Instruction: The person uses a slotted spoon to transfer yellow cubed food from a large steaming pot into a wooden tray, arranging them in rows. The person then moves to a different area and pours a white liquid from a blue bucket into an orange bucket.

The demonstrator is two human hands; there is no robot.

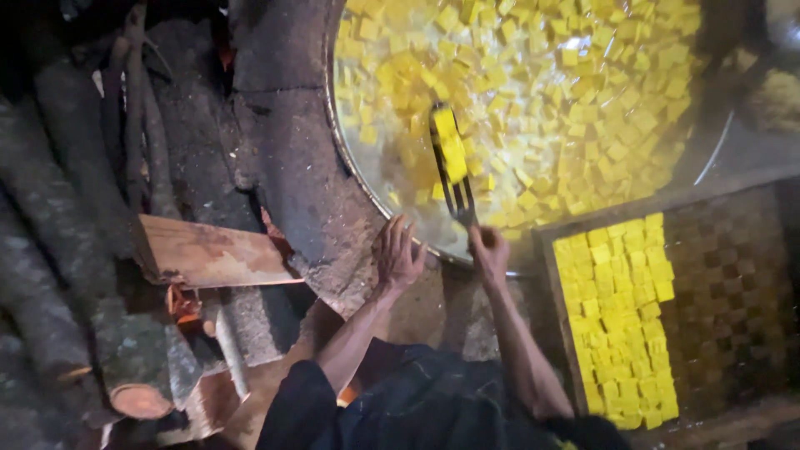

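Yellow cubes (533, 100) are floating in liquid in the big round pan (350, 158), far and centre. Left hand (396, 254) is hovering open by the near rim. Right hand (487, 250) is gripping a slotted spatula (450, 162) carrying cubes. Right, a wooden tray (717, 283) is holding cube rows (621, 317).

I see bright yellow cubes (533, 92) floating in pale, yellowish liquid in the grey metal pan (354, 167). The tray (733, 292) shows a dark brown checkered grid, with yellow cubes covering its left part. The plank (208, 254) is reddish-brown, the logs (58, 275) grey, my sleeves (300, 408) dark navy.
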